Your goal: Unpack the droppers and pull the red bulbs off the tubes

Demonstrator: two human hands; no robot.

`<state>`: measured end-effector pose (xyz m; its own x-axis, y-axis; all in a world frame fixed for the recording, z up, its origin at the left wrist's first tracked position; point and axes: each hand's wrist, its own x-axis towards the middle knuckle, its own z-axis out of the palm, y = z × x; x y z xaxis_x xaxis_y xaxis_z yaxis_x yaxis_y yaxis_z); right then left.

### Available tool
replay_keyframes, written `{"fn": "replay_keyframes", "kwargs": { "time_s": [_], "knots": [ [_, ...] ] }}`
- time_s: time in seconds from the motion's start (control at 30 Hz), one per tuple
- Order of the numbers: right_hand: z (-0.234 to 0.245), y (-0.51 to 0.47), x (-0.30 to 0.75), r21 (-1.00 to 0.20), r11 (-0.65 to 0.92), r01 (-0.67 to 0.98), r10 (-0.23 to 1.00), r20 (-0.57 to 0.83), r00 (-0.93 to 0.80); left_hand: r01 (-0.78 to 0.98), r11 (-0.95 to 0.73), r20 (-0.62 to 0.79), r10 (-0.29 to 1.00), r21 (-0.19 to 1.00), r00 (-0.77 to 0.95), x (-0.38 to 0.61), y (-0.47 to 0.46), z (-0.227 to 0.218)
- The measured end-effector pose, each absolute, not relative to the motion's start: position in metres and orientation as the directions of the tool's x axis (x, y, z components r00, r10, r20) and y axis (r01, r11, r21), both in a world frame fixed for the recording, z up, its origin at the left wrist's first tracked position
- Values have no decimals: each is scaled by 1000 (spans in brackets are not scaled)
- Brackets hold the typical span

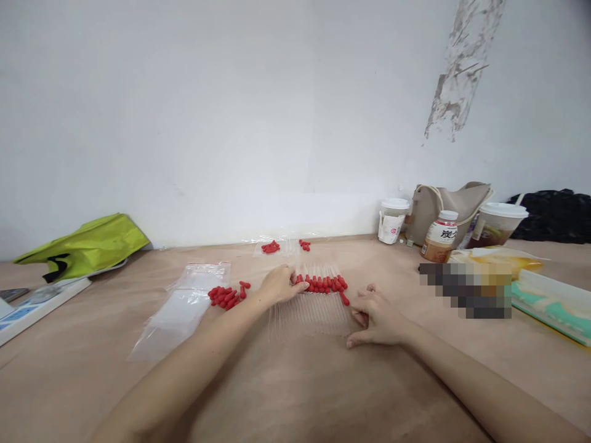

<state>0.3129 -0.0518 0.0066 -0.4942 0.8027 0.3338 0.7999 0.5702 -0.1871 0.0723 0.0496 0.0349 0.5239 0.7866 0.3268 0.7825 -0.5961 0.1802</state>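
Observation:
My left hand is at the left end of a row of red rubber dropper bulbs, its thumb and fingertips closed around an end bulb. Thin clear tubes lie side by side in front of that row, and more clear tubes show behind it. My right hand rests to the right of the tubes, thumb and fingers apart, holding nothing that I can see. Close to its fingers, a single red bulb lies at a slant by the row's right end.
Left of the row are loose red bulbs and clear plastic bags. More bulbs lie on plastic near the wall. A cup, bottle and drink cup stand at right; a yellow-green bag is at left.

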Motion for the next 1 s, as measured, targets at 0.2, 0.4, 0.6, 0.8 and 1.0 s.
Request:
{"fn": "replay_keyframes", "kwargs": {
  "time_s": [0.2,0.4,0.6,0.8,1.0],
  "knots": [
    [5,-50,312,-208,569,795,805,338,-488,771,-624,283,768,130,574,73,50,38],
    [7,-48,316,-247,575,780,809,315,-497,770,-630,249,766,102,593,72,51,38],
    [9,-50,316,-282,564,776,819,306,-485,776,-619,242,776,119,582,74,55,35],
    [5,-51,299,-243,538,807,821,366,-437,780,-609,299,778,142,553,82,51,36],
    [-2,-44,292,-161,543,824,808,367,-460,844,-491,264,862,215,434,94,52,32]
  ]
}}
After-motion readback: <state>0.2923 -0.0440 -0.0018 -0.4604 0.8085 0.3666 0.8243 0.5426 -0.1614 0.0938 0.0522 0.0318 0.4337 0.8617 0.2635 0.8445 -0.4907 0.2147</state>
